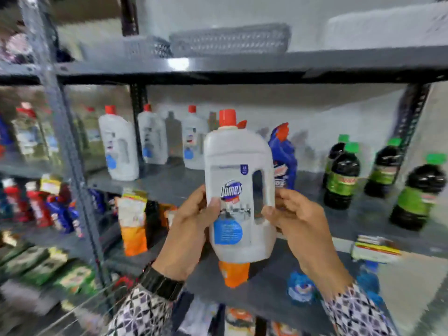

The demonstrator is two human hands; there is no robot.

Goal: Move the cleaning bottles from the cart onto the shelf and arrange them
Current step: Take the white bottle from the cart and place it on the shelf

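At the shelf [157, 183]: three white bottles [118, 146] already placed, left hand [188, 229] and right hand [299, 221] gripping a fourth bottle [238, 190], not yet shelved.

Both hands, left hand [186, 229] and right hand [300, 221], grip a white Domex bottle [238, 190] upright before the shelf [169, 183]. Behind stand what look like three similar white bottles [118, 146].

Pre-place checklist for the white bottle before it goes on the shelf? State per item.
1. Both hands on white bottle: left hand, right hand grip its sides: ok.
2. Bottle upright: ok.
3. Red cap on: ok; tightness: cannot tell.
4. Free gap on shelf, between the white bottles and blue bottle: ok.
5. Label faces out: ok.
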